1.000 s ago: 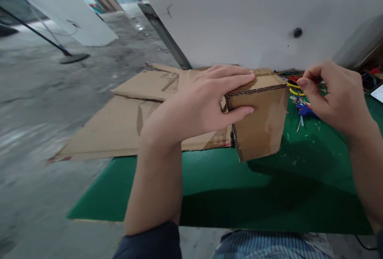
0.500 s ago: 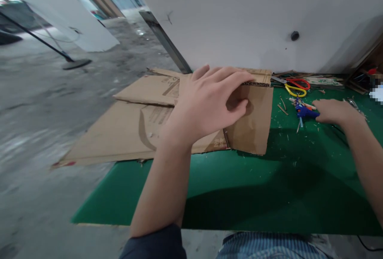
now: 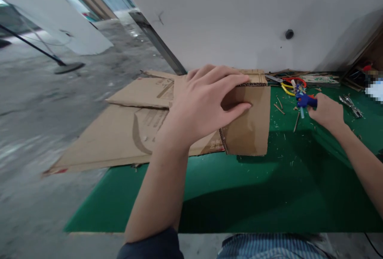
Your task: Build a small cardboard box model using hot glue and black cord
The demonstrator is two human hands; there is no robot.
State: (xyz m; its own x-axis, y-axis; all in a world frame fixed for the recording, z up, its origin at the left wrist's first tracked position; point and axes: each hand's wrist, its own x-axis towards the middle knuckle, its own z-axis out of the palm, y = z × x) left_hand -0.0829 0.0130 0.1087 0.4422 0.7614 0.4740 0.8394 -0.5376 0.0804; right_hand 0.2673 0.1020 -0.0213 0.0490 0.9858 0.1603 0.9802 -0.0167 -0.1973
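Observation:
My left hand [image 3: 206, 105] curves over a folded brown cardboard piece [image 3: 254, 127]. Its fingers reach the upper edge, and the thumb lies against the front panel. The palm hides part of the cardboard. Under and left of it, larger cardboard sheets [image 3: 101, 135] with printed marks stick out past the table's left edge. On the right side, my right hand [image 3: 327, 111] is closed round the handle of a blue hot glue gun [image 3: 303, 100]. A pale glue stick shows at the glue gun, which is held above the table.
The green table [image 3: 209, 199] meets a white wall [image 3: 224, 23]. Scissors [image 3: 289, 88] with red and yellow handles lie by the wall among cardboard strips. Metal pliers-like tool [image 3: 350, 106] rests at far right. Scraps dot the surface. Left is a concrete floor [image 3: 26, 131].
My right hand has lifted the glue gun slightly and turned it, uncovering the metal tool behind. My left hand stays on the cardboard. The view has shifted a little.

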